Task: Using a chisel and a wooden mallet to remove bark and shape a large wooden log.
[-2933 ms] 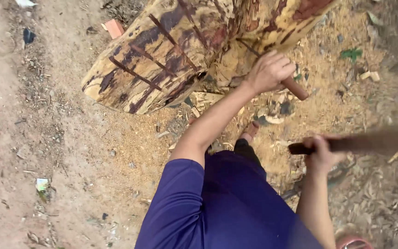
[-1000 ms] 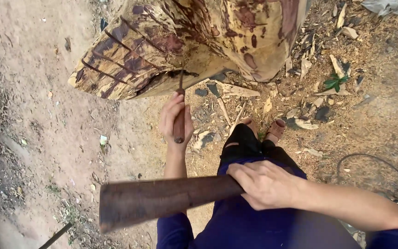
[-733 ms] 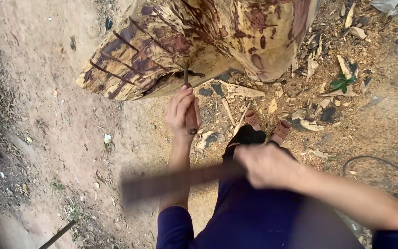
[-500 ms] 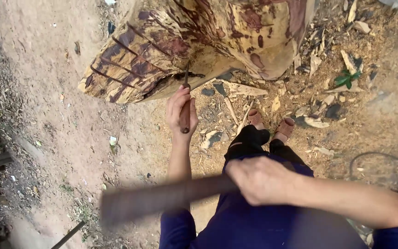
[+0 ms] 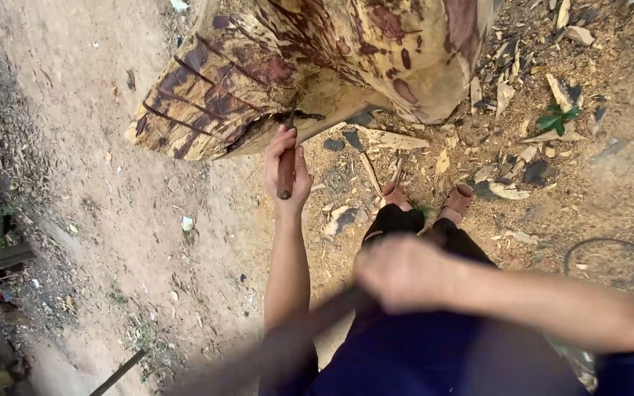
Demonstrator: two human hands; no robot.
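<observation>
A chisel [image 5: 285, 170] was held by the left hand [image 5: 286, 170] against a carved log [image 5: 310, 66]; a blurred mallet [image 5: 273, 356] was gripped by the right hand [image 5: 403, 273].

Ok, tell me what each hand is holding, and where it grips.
Left hand grips the brown chisel around its handle. Right hand holds the blurred dark wooden mallet by one end.

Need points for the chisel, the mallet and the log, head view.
chisel [image 5: 285, 170]: head view, on its brown handle, in the left hand.
mallet [image 5: 288, 348]: head view, on the blurred shaft, in the right hand.
log [image 5: 346, 51]: head view, on the carved top surface.
</observation>
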